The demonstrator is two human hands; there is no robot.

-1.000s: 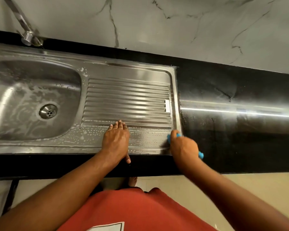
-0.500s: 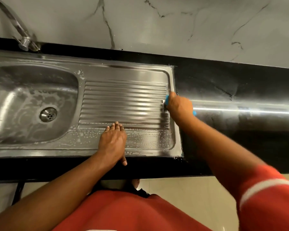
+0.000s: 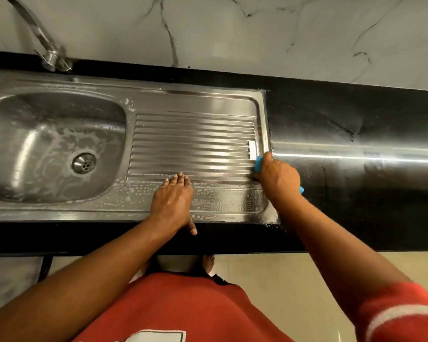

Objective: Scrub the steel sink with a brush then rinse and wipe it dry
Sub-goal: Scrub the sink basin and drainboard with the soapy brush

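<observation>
Both hands are down on the steel sink (image 3: 208,99), seen from the single head view. Left hand (image 3: 171,201) lies flat, fingers straight and together, pressing the soapy front strip of the drainboard just below the ribs, thumb hanging over the front edge. Right hand (image 3: 277,176) is curled round a blue brush (image 3: 258,163); one blue end shows ahead of the knuckles at the right end of the ribbed drainboard (image 3: 190,146), and a small blue tip sticks out behind the wrist. The bristles are hidden under the hand, so contact with the steel can only be presumed.

The step in hand looks like scrubbing, along the right rim of the drainboard where steel meets the black tabletop (image 3: 344,114). Suds bead on the front strip and streak the basin (image 3: 47,149) around the drain (image 3: 83,163), while the ribs look less foamy. Rinsing and wiping appear not yet begun: no water runs from the tap (image 3: 35,28), and no cloth is in view.

The next move probably calls for firm strokes along the rim and into the rib grooves, the flat hand bracing. Then the tap would have to be opened, at the far left, well apart from both hands.

Counted: two hands, one brush, one sink with one basin, one drain and one drainboard, one tap.
</observation>
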